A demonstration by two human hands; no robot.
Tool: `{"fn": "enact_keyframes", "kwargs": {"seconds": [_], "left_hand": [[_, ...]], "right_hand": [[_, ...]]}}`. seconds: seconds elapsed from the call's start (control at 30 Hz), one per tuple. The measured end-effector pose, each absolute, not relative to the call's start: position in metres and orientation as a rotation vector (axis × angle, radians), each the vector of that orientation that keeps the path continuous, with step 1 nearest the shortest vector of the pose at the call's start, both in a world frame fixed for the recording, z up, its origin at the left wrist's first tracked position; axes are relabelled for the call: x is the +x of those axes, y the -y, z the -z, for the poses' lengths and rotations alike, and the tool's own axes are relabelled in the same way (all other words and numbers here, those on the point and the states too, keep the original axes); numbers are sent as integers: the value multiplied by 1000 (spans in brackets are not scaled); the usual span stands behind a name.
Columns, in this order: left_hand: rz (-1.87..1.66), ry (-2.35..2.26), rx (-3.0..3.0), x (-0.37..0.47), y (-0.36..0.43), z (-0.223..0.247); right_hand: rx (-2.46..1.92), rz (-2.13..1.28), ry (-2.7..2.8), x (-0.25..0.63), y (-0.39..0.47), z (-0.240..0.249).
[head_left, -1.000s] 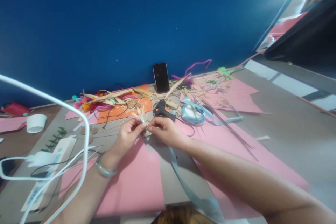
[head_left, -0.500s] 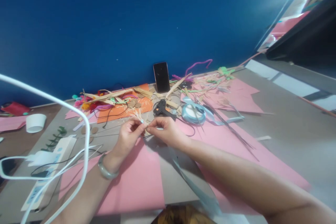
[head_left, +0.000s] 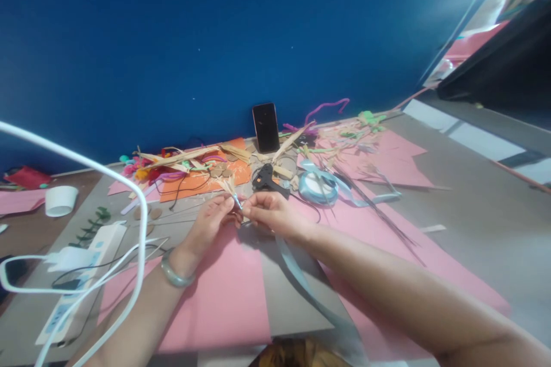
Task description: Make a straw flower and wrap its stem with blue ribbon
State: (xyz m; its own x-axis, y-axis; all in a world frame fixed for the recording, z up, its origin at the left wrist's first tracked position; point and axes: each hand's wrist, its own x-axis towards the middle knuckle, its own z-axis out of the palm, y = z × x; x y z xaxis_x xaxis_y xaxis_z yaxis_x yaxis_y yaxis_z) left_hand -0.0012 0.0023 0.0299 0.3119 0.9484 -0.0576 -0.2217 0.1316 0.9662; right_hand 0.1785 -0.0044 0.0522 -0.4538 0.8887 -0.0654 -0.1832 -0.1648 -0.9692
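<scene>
My left hand (head_left: 215, 215), with a pale bangle (head_left: 177, 273) on its wrist, pinches a small bundle of straw-coloured husk strips (head_left: 228, 185). Light blue ribbon is wound round the bundle's lower part, between my fingertips. Close beside it, my right hand (head_left: 269, 211) is closed in a pinch on the light blue ribbon (head_left: 297, 275), whose long tail hangs from under that hand toward the table's front edge. Just beyond my hands lies a black glue gun (head_left: 267, 179). To its right is the roll of light blue ribbon (head_left: 317, 186).
A phone (head_left: 266, 128) leans against the blue wall. Pink paper (head_left: 219, 298) covers much of the table. On the left are a power strip (head_left: 81, 284), white cables (head_left: 142, 229) and a white cup (head_left: 61, 200). Orange paper (head_left: 189, 184), husk scraps and thin dark stems (head_left: 383, 218) lie farther back.
My right fingers have shifted slightly at the bundle, and more of the blue wrap and husk tips shows. The ribbon tail has swung a little. Other things stay put.
</scene>
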Motion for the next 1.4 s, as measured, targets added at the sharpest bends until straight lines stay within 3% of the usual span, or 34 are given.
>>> {"fn": "enact_keyframes", "kwargs": {"seconds": [0.23,0.6,1.0,1.4], "left_hand": [[-1012,-854,1115,-4,-2,-31],[-1115,-1098,1417,-3,-5,-27],[-1260,-1275,1414,7,6,-31],[-1097,-909,1211,-2,-3,-23]], "right_hand": [[-825,-1942,1176,178,1,-46],[-1094,-1300,1525,176,4,-44],[-1184,-1067,1653,172,6,-32],[-905,-1679,1258,176,7,-46]]}}
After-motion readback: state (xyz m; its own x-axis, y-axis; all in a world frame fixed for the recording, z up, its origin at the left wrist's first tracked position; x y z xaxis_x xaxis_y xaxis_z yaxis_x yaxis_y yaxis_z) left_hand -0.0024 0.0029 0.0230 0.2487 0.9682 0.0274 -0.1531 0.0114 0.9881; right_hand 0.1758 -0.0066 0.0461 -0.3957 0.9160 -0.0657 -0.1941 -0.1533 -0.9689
